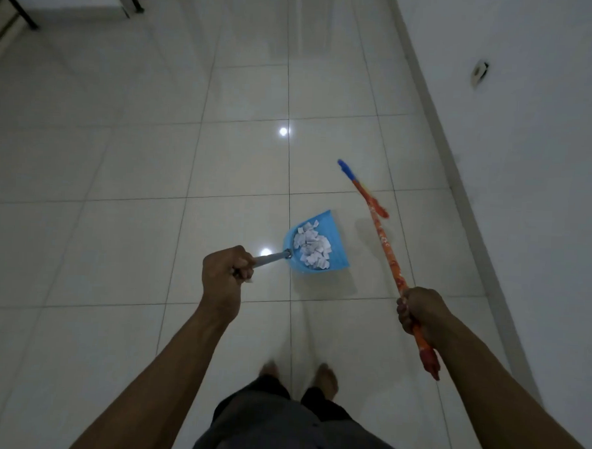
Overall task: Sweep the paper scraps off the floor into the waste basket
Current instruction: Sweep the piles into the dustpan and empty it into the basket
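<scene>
My left hand (227, 269) grips the grey handle of a blue dustpan (334, 239), which hangs above the tiled floor with its shadow beneath it. A heap of white paper scraps (311, 245) lies inside the pan. My right hand (419, 309) grips the orange patterned stick of a broom (385, 248). The stick slants forward and left, ending in a blue tip near the floor. No waste basket is in view.
Glossy white floor tiles (137, 170) fill the view. A white wall (544, 167) with a skirting runs along the right and carries a socket (479, 72). Black furniture legs (19, 5) stand at the far left corner. My bare feet (327, 378) show below.
</scene>
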